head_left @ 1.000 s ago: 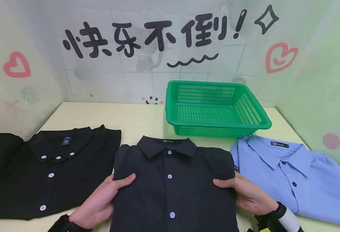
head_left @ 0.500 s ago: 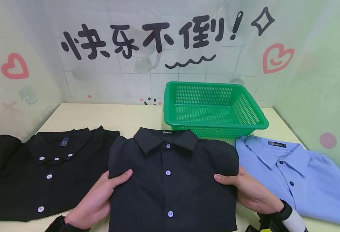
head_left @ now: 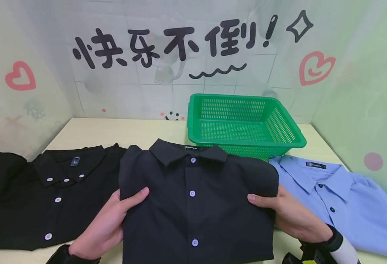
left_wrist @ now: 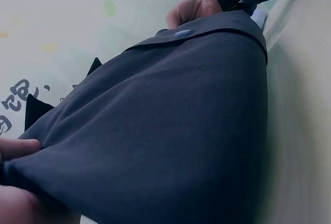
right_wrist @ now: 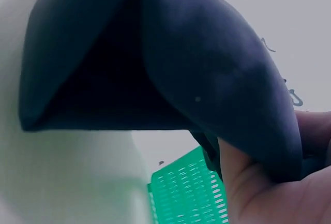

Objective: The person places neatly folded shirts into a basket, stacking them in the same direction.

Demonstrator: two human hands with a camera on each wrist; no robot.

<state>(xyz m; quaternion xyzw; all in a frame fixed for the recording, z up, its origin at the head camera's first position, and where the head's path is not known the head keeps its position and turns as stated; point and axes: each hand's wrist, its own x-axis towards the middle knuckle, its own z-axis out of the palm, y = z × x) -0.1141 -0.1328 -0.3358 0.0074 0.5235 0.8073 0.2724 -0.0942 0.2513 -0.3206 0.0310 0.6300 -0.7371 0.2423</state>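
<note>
A folded dark shirt [head_left: 226, 212] with a collar and pale buttons is held up between my two hands in the head view. My left hand [head_left: 105, 223] grips its left side, thumb over the front and the other fingers behind it. On the opposite side my right hand [head_left: 295, 214] pinches the edge the same way, thumb on the front. The left wrist view shows the shirt's front [left_wrist: 165, 115] stretching away towards the other hand. From the right wrist, the folded side [right_wrist: 222, 63] shows open layers, with the thumb and palm around the edge.
A green perforated basket [head_left: 246, 145] stands at the back of the table [head_left: 127, 128]. To the left lies a black folded shirt [head_left: 21, 212]; to the right lies a light blue one [head_left: 365, 216]. Printed curtains [head_left: 114, 95] enclose the back and sides.
Both hands have lifted the dark shirt upwards and slightly away, so its collar now overlaps the basket's lower front. The hands have spread a little apart. The basket and other shirts stay put.
</note>
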